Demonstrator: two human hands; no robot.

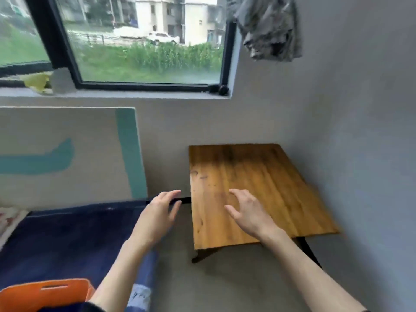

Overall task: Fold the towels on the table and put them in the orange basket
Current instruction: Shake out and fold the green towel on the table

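Note:
A small wooden table stands in the corner with a bare top; no towel lies on it. My right hand hovers over its near left part, fingers spread, holding nothing. Left of the table edge, my left hand is raised with its fingers apart and holds nothing. The orange basket sits at the bottom left, only its rim and handle slot showing. A grey crumpled cloth hangs high on the right wall.
A bed with a dark blue cover fills the left side. A white and teal board leans on the wall under the window. Grey floor lies in front of the table. A yellow cloth rests on the sill.

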